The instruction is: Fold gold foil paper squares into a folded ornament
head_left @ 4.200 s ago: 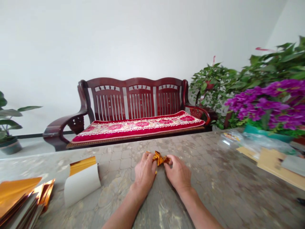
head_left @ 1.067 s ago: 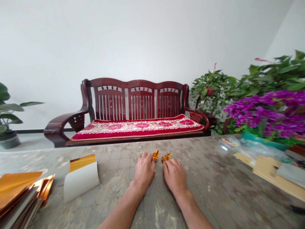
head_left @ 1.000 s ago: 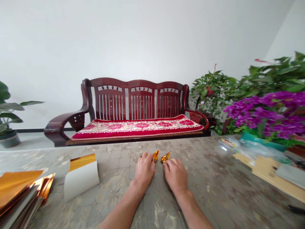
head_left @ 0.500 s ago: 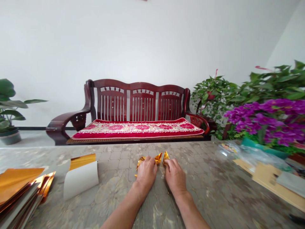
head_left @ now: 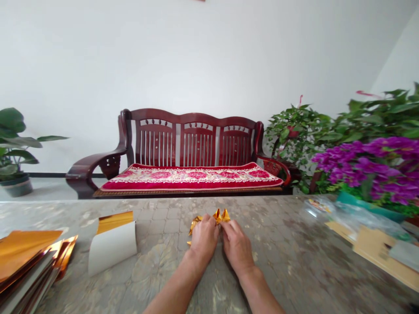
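Observation:
My left hand [head_left: 204, 235] is closed around a folded gold foil paper piece [head_left: 195, 221], whose creased points stick out to the left of the hand and above its fingertips. Close beside it, my right hand [head_left: 238, 243] pinches a small pointed gold foil piece [head_left: 225, 215] between thumb and fingers. The tips of the two foil pieces stand side by side, and the fingers hide whether they are joined. Both hands rest low over the patterned table [head_left: 157, 261].
At left lies a stack of gold foil sheets [head_left: 29, 244], with one curled sheet [head_left: 113, 248] showing its pale back nearer the middle. Cardboard [head_left: 373, 242], clear plastic wrapping [head_left: 360, 218] and purple flowers [head_left: 376, 168] stand at right. A wooden bench [head_left: 196, 144] is beyond the table.
My right hand has moved left with its foil piece, so the gap between the two foil points has narrowed. My left hand keeps its grip. The view has shifted slightly.

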`<state>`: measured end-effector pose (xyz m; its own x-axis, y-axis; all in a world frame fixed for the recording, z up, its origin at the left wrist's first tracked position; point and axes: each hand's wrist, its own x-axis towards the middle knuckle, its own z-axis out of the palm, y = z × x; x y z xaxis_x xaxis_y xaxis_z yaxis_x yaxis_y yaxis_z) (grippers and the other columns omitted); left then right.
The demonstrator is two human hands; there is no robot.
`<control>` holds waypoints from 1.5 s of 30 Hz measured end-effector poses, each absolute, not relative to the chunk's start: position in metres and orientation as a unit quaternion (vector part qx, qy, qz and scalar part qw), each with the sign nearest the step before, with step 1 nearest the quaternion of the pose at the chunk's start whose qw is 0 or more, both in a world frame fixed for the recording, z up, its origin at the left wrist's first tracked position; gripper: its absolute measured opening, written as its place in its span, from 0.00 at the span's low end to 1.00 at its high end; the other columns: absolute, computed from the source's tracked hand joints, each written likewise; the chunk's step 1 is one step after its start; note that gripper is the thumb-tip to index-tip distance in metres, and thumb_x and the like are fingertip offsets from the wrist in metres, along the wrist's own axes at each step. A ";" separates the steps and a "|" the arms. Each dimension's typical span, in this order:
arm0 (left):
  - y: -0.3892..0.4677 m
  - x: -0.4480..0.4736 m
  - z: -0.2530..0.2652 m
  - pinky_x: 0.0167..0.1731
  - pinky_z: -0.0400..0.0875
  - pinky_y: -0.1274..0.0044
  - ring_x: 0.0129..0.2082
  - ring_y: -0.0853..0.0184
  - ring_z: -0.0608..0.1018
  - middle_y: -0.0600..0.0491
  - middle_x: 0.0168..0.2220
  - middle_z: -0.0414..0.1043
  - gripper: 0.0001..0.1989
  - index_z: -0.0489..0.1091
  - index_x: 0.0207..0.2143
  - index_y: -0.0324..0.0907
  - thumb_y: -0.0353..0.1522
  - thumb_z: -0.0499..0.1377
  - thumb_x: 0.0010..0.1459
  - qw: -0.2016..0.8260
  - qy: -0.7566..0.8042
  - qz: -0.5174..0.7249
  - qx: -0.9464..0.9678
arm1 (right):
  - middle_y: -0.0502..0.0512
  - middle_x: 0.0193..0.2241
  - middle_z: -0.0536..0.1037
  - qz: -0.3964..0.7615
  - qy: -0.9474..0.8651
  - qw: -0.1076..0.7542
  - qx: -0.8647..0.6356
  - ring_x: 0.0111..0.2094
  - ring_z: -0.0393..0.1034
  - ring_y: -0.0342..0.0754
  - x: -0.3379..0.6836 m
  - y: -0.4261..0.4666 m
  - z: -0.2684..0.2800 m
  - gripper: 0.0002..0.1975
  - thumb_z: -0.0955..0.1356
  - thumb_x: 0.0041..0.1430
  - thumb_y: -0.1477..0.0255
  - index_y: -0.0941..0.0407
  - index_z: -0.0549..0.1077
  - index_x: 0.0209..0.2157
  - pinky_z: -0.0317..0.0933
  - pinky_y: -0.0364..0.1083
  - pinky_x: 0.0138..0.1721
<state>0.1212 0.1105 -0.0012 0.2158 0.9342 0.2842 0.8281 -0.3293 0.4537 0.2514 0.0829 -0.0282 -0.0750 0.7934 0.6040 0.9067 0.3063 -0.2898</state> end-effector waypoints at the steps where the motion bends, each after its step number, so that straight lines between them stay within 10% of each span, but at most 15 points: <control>1: 0.110 0.122 -0.001 0.36 0.65 0.77 0.37 0.65 0.78 0.49 0.39 0.74 0.09 0.73 0.35 0.41 0.29 0.53 0.64 0.106 0.567 0.264 0.773 | 0.54 0.36 0.74 -0.075 -0.731 0.352 -0.579 0.38 0.71 0.47 0.251 0.082 -0.027 0.16 0.58 0.67 0.75 0.51 0.74 0.48 0.63 0.43 0.37; 17: 0.115 0.113 0.001 0.39 0.66 0.79 0.36 0.67 0.77 0.52 0.35 0.76 0.08 0.74 0.33 0.41 0.26 0.55 0.61 0.141 0.558 0.333 0.747 | 0.53 0.33 0.73 -0.043 -0.718 0.377 -0.583 0.37 0.72 0.47 0.253 0.085 -0.028 0.14 0.60 0.66 0.74 0.52 0.77 0.42 0.63 0.42 0.37; 28: 0.115 0.119 0.017 0.49 0.67 0.75 0.52 0.63 0.72 0.50 0.54 0.63 0.21 0.70 0.51 0.50 0.23 0.53 0.58 0.107 0.476 0.204 0.849 | 0.54 0.36 0.76 -0.010 -0.654 0.443 -0.613 0.38 0.73 0.48 0.256 0.090 -0.033 0.14 0.60 0.62 0.76 0.54 0.76 0.42 0.64 0.44 0.39; 45: 0.125 0.116 0.003 0.48 0.60 0.69 0.49 0.57 0.71 0.49 0.44 0.73 0.14 0.68 0.48 0.45 0.31 0.59 0.58 0.025 0.526 0.213 0.823 | 0.56 0.37 0.76 -0.146 -0.701 0.369 -0.592 0.41 0.69 0.50 0.258 0.093 -0.032 0.17 0.59 0.63 0.83 0.56 0.73 0.47 0.62 0.46 0.43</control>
